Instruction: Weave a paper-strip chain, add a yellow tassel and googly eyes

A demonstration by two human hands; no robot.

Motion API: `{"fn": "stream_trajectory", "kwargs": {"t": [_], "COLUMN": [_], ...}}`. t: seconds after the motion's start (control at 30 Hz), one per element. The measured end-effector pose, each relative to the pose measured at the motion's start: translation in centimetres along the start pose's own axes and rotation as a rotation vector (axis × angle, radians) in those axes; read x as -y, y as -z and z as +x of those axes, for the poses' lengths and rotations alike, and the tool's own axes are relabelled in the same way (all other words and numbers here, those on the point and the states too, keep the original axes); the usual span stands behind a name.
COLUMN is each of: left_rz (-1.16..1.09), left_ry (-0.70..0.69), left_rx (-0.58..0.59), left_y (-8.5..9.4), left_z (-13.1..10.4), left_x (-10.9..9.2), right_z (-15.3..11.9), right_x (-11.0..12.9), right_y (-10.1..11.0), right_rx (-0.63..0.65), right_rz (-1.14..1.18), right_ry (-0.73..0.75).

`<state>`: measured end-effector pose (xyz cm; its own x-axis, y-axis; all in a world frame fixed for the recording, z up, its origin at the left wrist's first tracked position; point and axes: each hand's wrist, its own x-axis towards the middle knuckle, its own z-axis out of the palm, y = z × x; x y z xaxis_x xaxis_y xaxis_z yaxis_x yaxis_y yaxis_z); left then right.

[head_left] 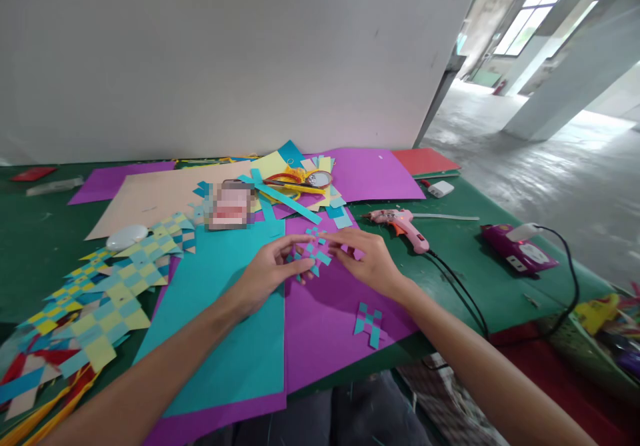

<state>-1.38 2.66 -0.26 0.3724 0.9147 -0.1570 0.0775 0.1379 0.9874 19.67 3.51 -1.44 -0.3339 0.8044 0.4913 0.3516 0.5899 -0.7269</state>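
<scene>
Paper weave (pixel 321 257) sits pinched between left fingers (pixel 296 271); right fingers (pixel 345 238) are just beside, grip unclear.

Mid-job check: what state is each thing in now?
Teal-and-purple woven paper: held in the left hand.
Left hand: thumb and fingers gripping.
Right hand: fingers bent near the paper; grip unclear.
Loose woven piece: lying on the purple sheet.
Pink glue gun: lying on its side.
Purple power socket: white plug inserted.
</scene>
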Motion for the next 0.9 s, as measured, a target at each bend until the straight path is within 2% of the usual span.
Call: {"fn": "stream_trajectory", "kwargs": {"t": [0.07,0.13,0.23,0.3,0.47,0.57,0.8,0.9], "left_rz": [0.032,0.043,0.054,0.048,-0.043,-0.049,0.256,0.309], "left_ry": [-0.034,-0.050,-0.043,-0.040,0.001,-0.031,-0.131,-0.162], "left_rx": [-0.069,-0.096,-0.103,-0.095,0.005,-0.002,-0.025,-0.042], "left_y": [-0.07,-0.04,0.11,0.21,0.24,0.26,0.23,0.19], "left_z": [-0.03,-0.04,-0.01,0.02,0.06,0.09,0.02,0.00], "left_x": [-0.11,-0.13,0.03,0.14,0.16,0.24,0.18,0.08], "right_z": [0.17,0.29,0.35,0.33,0.23,0.18,0.02,-0.16], "right_x": [0.27,0.45,0.60,0.66,0.56,0.55,0.96,0.80], "right_y": [0.24,0.47,0.59,0.56,0.44,0.36,-0.15,-0.30], "right_rx": [0.035,0.158,0.350,0.384,0.350,0.336,0.225,0.211], "right_rz": [0.133,0.320,0.499,0.529,0.527,0.541,0.435,0.358], "right_ry": [-0.196,-0.343,-0.436,-0.455,-0.433,-0.423,-0.356,-0.322]}}
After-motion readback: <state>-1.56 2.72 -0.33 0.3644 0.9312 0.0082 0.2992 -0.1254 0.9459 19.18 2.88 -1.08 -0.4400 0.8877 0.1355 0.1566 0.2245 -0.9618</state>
